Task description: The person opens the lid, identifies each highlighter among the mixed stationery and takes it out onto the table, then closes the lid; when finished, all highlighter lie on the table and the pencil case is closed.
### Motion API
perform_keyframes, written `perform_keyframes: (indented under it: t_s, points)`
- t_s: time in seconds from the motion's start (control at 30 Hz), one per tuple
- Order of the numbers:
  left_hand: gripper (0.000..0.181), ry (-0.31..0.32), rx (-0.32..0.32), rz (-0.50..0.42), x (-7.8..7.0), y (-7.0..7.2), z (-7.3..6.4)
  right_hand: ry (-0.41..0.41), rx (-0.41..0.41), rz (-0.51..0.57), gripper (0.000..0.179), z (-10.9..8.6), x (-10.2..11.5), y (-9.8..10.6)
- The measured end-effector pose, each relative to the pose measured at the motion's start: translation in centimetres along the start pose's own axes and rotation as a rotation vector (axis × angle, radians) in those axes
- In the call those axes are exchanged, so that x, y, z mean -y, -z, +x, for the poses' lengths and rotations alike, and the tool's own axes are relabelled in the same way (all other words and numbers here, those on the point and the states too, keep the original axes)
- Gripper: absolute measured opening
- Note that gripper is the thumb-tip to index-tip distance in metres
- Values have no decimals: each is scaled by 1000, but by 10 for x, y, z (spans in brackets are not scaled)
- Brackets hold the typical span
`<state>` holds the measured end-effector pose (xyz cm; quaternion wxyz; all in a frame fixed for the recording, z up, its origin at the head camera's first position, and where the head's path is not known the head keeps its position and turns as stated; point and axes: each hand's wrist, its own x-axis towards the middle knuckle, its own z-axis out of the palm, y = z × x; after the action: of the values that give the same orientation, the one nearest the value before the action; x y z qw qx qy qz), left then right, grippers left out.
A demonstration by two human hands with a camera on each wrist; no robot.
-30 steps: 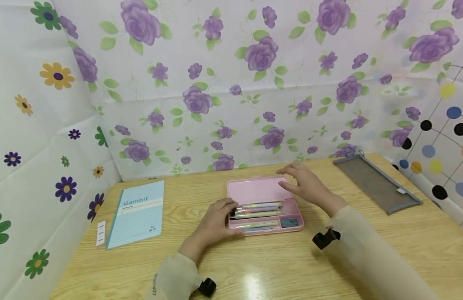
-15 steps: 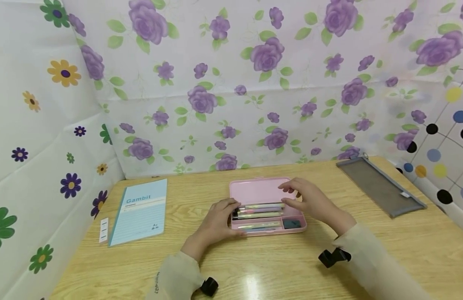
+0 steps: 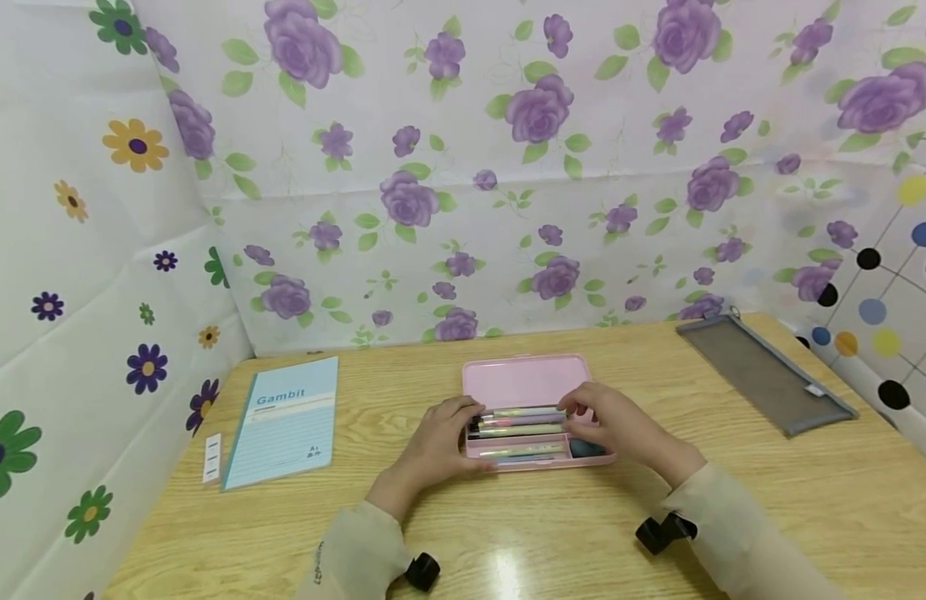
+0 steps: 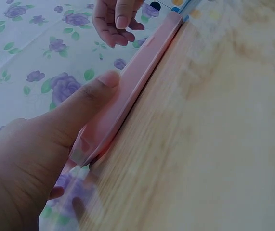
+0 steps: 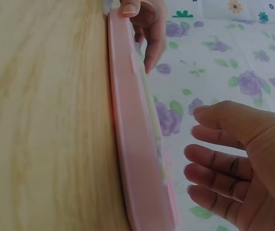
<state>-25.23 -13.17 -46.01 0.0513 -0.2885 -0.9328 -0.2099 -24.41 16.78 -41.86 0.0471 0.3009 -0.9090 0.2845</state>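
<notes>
A pink pencil case (image 3: 524,381) lies unfolded on the table, its lid tipped back towards the wall. Several pens (image 3: 524,431) fill its long compartments, and a dark eraser (image 3: 585,448) sits at the right end, partly covered in the head view. My left hand (image 3: 436,437) grips the case's left end, with the thumb (image 4: 96,91) on the front wall in the left wrist view. Over the right end hovers my right hand (image 3: 623,429), loosely bent fingers pointing at the pen tips. In the right wrist view its fingers (image 5: 216,161) hold nothing and stand apart from the case.
A blue notebook (image 3: 286,425) lies at the left, with a small white strip (image 3: 212,458) beside it. At the back right rests a grey mesh zip pouch (image 3: 763,375). Flowered cloth (image 3: 410,275) hangs behind the wooden table (image 3: 553,533).
My right hand has come down from beside the lid's upper right corner to the pens and eraser at the case's right end. My left hand keeps its grip.
</notes>
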Motion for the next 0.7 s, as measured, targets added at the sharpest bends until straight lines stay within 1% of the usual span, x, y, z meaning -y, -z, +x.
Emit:
perform_keyframes:
  t_s: [0.17,0.33,0.5,0.7]
  points:
    - [88,5,5,4,1,-1,1,15,16,-50,16,-1,-1,-6]
    - [88,5,7,2,2,-1,1,9,43,-94,15,0,-1,-9]
    - [88,11,15,-5,1,-1,0,-4,29,-157,13,1,-2,-16]
    - [88,14,15,-17,1,0,0,31,18,-224,12,5,-1,-21]
